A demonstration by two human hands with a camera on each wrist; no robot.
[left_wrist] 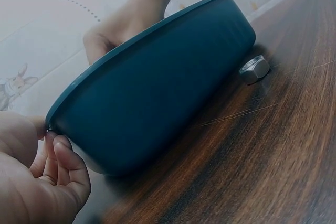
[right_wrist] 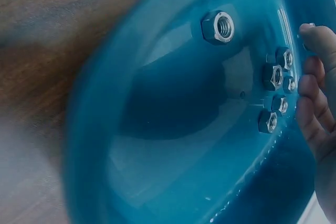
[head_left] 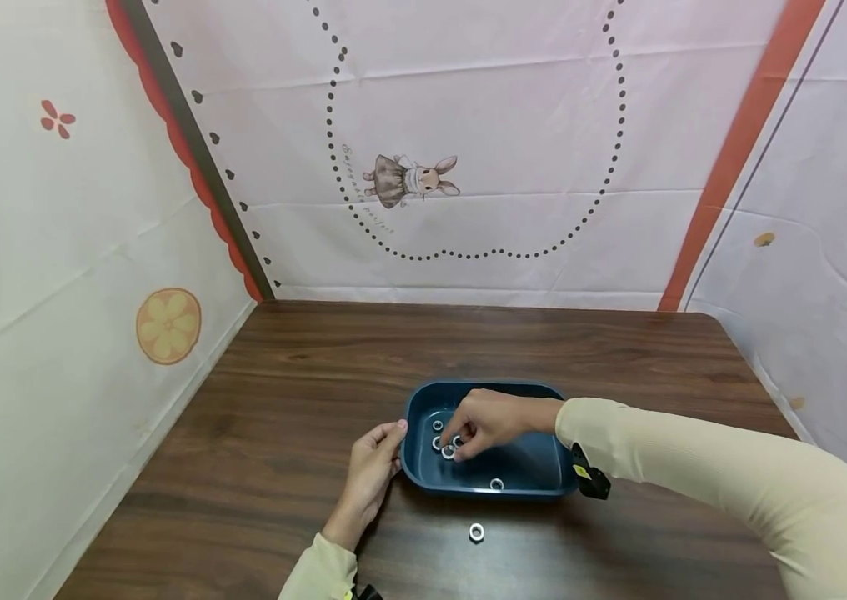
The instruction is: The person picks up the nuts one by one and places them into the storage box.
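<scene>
A dark blue rectangular tray [head_left: 528, 477] stands on the table, with several silver hex nuts inside. My left hand [head_left: 373, 468] pinches the rim at its left end, thumb above and curled fingers below. Reaching in from the right, my right hand [head_left: 489, 421] has curled fingers over the nuts grouped at the left. In the right wrist view a nut [right_wrist: 312, 24], mostly hidden, shows as a silver sliver at its fingertip. The group of nuts [right_wrist: 273, 76] lies just beside those fingers. One larger nut [right_wrist: 218, 27] sits apart, close to the near wall.
A loose hex nut [head_left: 476, 532] lies on the brown wood-grain table [head_left: 303, 375] in front of the tray. Printed cloth [head_left: 513, 150] hangs at the back and along both sides of the table.
</scene>
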